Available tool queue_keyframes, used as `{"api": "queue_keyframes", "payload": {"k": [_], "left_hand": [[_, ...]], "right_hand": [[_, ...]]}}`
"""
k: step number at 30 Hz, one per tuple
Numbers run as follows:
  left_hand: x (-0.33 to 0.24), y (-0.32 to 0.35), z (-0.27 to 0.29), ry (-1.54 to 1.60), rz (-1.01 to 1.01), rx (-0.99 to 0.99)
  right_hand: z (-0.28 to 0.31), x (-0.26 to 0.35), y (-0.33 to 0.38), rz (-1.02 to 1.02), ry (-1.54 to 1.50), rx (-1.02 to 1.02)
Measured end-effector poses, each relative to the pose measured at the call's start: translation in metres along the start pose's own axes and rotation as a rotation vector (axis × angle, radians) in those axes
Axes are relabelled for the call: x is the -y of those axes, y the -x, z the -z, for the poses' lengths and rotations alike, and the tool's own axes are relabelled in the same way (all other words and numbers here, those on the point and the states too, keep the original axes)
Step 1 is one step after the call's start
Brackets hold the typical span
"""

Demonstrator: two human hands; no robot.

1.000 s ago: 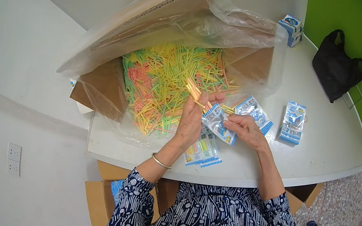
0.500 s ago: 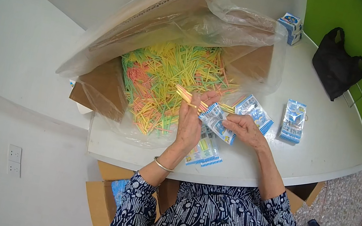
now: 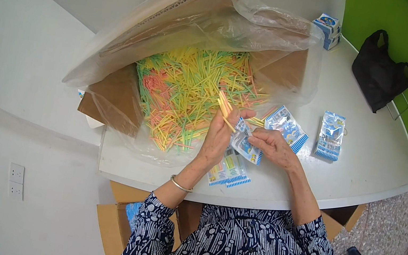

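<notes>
My left hand (image 3: 216,139) is closed around several thin pink and yellow sticks (image 3: 224,105), which poke up past its fingers. Between thumb and fingers my right hand (image 3: 273,148) pinches a small blue-and-white plastic packet (image 3: 246,151), whose upper edge lies against my left fingers. Behind my hands a large carton lined with clear plastic holds a heap of loose yellow, green and pink sticks (image 3: 195,83). Just below my hands lie packets with coloured sticks showing through (image 3: 229,174). Another blue-and-white packet (image 3: 286,126) rests beyond my right hand, with yellow sticks beside it.
To the right is a stack of packets (image 3: 330,137) on the white table (image 3: 369,171). Small striped packs (image 3: 328,30) stand at the back, near a black bag (image 3: 383,72). The carton's flap (image 3: 178,20) rises behind the heap. Open cardboard boxes (image 3: 110,220) sit below the table edge.
The sticks in my left hand now point more upward and have shifted right. The packet has tilted and moved slightly right and down between my hands.
</notes>
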State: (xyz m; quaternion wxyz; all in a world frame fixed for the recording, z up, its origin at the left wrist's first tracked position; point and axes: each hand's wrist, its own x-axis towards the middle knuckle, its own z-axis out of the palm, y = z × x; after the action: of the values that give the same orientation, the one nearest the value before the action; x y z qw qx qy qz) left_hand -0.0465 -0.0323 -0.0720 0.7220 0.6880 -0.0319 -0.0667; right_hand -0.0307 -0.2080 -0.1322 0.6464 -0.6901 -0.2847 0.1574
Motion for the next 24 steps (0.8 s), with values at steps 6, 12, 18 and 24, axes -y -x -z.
{"api": "queue_keyframes", "payload": {"k": [6, 12, 18, 24], "left_hand": [[0.003, -0.008, 0.006, -0.008, -0.064, 0.031], [-0.005, -0.024, 0.024, 0.187, -0.002, 0.099], [0.001, -0.057, 0.067, 0.311, -0.097, -0.108], [-0.007, -0.058, 0.093, -0.272, -0.245, -0.435]], "right_hand": [[-0.002, 0.002, -0.005, -0.066, -0.098, -0.081], [-0.004, 0.004, -0.029, -0.089, -0.141, -0.176], [-0.005, 0.015, -0.056, 0.039, -0.084, -0.21], [0.001, -0.005, -0.065, 0.02, -0.038, -0.229]]}}
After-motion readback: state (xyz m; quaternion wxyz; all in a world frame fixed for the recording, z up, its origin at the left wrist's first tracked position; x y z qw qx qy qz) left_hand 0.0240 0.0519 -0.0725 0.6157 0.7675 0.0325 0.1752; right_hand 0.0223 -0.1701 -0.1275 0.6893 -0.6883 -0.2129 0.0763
